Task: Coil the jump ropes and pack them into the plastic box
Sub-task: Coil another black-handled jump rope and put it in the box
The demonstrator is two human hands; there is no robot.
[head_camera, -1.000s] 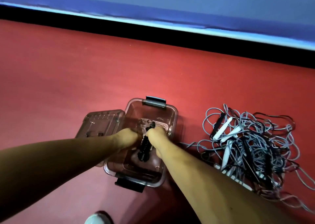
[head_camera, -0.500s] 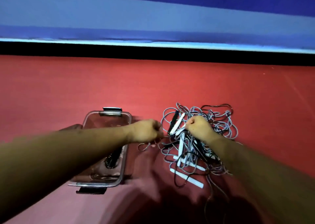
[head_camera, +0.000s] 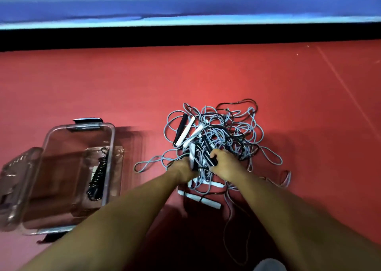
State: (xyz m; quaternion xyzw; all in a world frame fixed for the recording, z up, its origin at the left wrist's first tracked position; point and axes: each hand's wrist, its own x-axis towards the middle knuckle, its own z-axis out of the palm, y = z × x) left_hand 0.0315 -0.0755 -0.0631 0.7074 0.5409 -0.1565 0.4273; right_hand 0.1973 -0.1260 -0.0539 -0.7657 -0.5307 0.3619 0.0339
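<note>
Hands sank into jump ropes [head_camera: 222, 130]: right hand [head_camera: 223, 166] gripped black handle [head_camera: 208, 154], left hand [head_camera: 183, 168] clutched cords [head_camera: 201, 176]; limp, tangly, best grabbed by handles.

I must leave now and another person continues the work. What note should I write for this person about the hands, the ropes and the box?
Left hand: dug into the tangled pile of jump ropes beside a white handle; its fingers are hidden, so the grip is unclear.
Right hand: fingers curled round a black handle in the pile.
Plastic box: open on the red floor, left of the pile; its lid lies at its left side.
Done: one coiled black rope is in the box.
Left: free, coil and pack every rope of the pile.
</note>
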